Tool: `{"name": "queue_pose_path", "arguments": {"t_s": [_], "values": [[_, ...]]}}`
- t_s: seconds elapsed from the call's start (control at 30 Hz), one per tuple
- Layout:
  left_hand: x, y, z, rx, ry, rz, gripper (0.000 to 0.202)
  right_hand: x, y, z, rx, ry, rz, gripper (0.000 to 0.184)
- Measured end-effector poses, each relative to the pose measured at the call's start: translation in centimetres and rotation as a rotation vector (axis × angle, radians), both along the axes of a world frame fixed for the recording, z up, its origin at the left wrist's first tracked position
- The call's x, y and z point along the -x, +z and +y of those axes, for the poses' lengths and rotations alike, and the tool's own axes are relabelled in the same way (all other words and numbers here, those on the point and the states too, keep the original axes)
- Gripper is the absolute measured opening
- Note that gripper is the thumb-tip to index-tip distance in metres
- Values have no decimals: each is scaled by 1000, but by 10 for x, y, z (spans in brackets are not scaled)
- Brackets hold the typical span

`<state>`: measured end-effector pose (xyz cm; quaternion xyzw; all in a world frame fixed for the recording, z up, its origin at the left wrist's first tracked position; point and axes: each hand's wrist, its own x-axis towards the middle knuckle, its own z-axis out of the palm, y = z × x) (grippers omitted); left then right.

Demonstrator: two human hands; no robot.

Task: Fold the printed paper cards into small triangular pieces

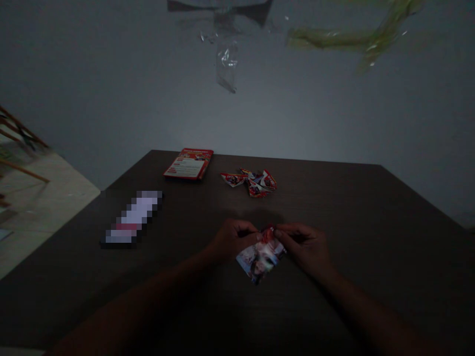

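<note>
Both of my hands hold a small glossy printed sheet above the dark table, tilted so that one corner points toward me. My left hand pinches its upper left edge between thumb and fingers. On the upper right edge, my right hand has its thumb and fingers closed too. A reddish part of the sheet shows between the two thumbs; whether it is folded or torn there I cannot tell. Beyond my hands lie several crumpled or folded red-and-white printed pieces.
A red-bordered printed stack or booklet lies near the back left table edge. To the left is a phone with a blurred, lit screen. The dark table meets a grey wall bearing yellowish tape and clear plastic.
</note>
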<state>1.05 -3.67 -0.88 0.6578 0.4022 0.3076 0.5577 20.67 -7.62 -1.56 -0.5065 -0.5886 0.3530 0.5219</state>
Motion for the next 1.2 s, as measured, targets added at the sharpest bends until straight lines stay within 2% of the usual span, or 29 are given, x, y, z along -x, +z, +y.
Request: {"name": "queue_pose_path", "arguments": {"t_s": [0.1,0.23,0.37,0.57,0.7,0.87,1.03,1.2], "values": [[1,2,0,-32,-23,11,17,0,2,2,75,37,95,21],[-1,5,-3,-103,118,-19,19,3,5,5,171,145,280,41],[-6,5,-6,-102,245,-85,19,10,2,6,267,267,290,28],[-11,3,-8,-6,344,-148,22,12,-2,8,301,209,288,24],[-13,2,-8,41,406,-161,24,10,-1,7,326,210,312,31],[-13,4,-8,64,399,-176,25,9,-4,6,315,143,314,38],[-15,4,-10,61,375,-195,24,11,-10,5,294,138,406,35],[-15,3,-12,44,372,-209,23,10,-9,6,273,61,447,34]]}}
